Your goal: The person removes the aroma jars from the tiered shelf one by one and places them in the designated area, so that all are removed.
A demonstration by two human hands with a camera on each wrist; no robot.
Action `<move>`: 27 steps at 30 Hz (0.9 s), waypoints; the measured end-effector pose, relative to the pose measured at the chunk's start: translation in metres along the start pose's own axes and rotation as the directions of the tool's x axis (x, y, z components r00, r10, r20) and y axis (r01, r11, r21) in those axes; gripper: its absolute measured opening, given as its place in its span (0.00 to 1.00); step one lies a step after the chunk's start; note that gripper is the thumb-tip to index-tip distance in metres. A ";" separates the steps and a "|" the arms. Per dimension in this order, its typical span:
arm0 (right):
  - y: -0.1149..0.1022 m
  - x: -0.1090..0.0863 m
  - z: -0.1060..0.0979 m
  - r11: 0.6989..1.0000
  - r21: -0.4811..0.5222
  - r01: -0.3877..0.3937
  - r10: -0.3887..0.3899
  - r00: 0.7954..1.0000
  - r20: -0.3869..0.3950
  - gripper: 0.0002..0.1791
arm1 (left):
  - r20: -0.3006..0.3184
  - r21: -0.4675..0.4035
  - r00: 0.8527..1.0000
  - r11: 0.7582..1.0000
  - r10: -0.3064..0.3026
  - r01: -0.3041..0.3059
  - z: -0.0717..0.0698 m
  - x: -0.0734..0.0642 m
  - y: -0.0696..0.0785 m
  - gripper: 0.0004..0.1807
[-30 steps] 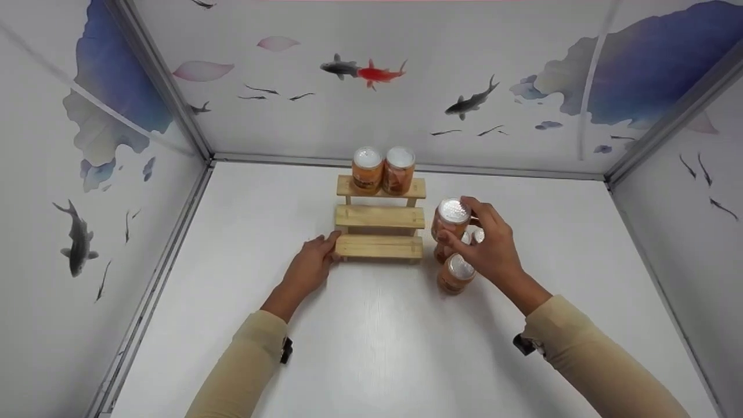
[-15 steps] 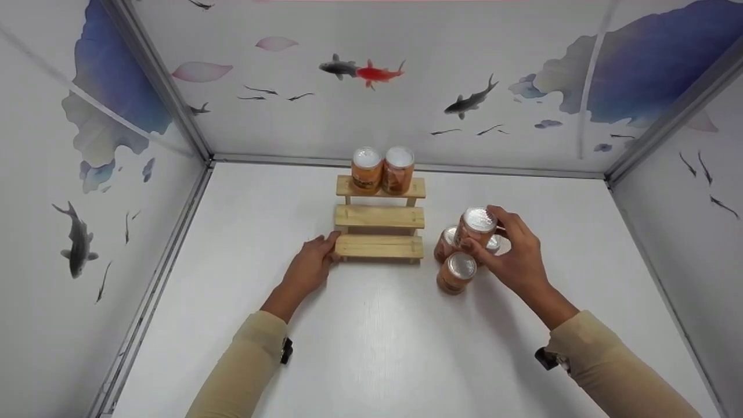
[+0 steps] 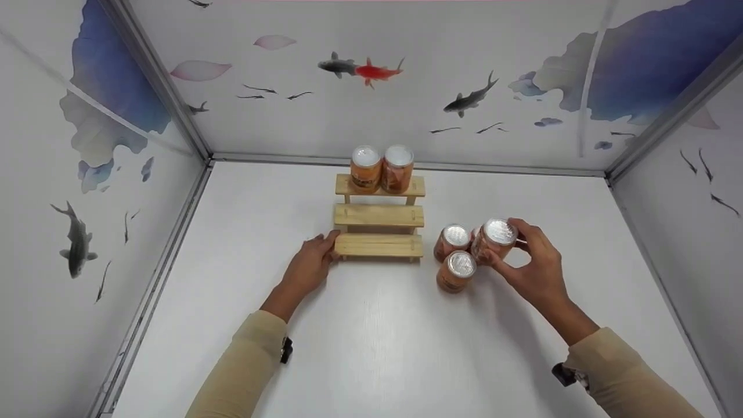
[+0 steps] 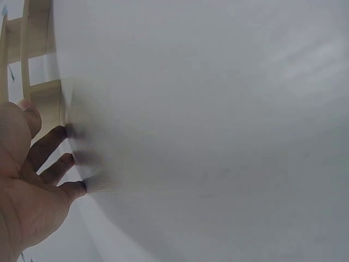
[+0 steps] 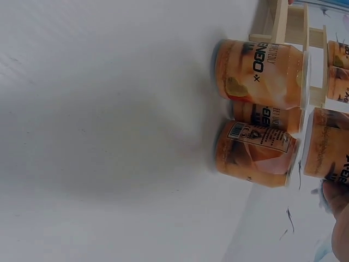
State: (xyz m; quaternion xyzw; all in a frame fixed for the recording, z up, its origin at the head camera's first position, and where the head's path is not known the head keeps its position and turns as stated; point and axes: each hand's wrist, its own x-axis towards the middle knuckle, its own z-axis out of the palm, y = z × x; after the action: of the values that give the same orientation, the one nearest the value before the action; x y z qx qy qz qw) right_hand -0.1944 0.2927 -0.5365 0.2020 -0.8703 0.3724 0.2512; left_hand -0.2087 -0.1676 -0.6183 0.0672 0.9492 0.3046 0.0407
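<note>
My right hand (image 3: pixel 537 264) grips an orange-labelled can (image 3: pixel 492 247) with a silvery lid, thumb on the near side and fingers behind. In the right wrist view this can (image 5: pixel 324 147) is raised above three similar ones standing close together on the table. Of these, one can (image 3: pixel 451 241) and a nearer can (image 3: pixel 454 277) show clearly in the head view; the third is mostly hidden behind the held one. My left hand (image 3: pixel 309 262) holds the left end of the lowest step of a three-tier wooden rack (image 3: pixel 380 246). Its lower fingertips (image 4: pixel 82 187) reach the table.
Two more cans, a left can (image 3: pixel 365 171) and a right can (image 3: pixel 397 171), stand side by side on the rack's top step. The middle step (image 3: pixel 378 215) is bare. White panels with painted fish (image 3: pixel 470 103) enclose the white table (image 3: pixel 371 342) at the back and sides.
My right hand has moved the held can rightward and toward me, away from the rack and over the standing cans, uncovering the left one. My left hand and the rack have stayed put.
</note>
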 end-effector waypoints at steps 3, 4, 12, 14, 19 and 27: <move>0.002 -0.004 -0.002 1.000 0.010 -0.006 0.007 1.000 -0.010 0.41 | 0.005 0.000 1.000 1.000 -0.005 0.005 0.000 0.000 0.000 0.32; 0.003 -0.005 -0.003 1.000 0.013 -0.009 0.009 1.000 -0.009 0.41 | 0.007 0.002 1.000 1.000 -0.004 0.004 0.000 0.000 -0.001 0.32; 0.005 -0.013 -0.007 1.000 -0.005 -0.008 0.008 1.000 -0.001 0.42 | 0.001 0.017 1.000 1.000 0.001 -0.001 0.000 0.001 -0.001 0.31; 0.005 -0.015 -0.007 1.000 -0.006 -0.012 0.012 1.000 -0.001 0.42 | 0.002 0.013 1.000 1.000 -0.003 0.003 -0.001 0.001 0.000 0.31; 0.007 -0.020 -0.006 1.000 -0.010 -0.019 0.018 1.000 -0.025 0.42 | 0.014 0.002 1.000 1.000 -0.023 0.023 -0.002 0.001 0.002 0.31; 0.016 -0.032 -0.003 1.000 0.000 -0.030 0.030 1.000 -0.008 0.43 | 0.008 0.014 1.000 1.000 -0.016 0.016 0.000 0.001 0.001 0.32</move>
State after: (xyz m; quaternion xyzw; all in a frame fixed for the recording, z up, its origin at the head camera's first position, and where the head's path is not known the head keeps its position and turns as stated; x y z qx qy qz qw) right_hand -0.1769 0.3103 -0.5618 0.1876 -0.8724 0.3766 0.2490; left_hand -0.2097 -0.1663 -0.6178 0.0611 0.9517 0.2973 0.0466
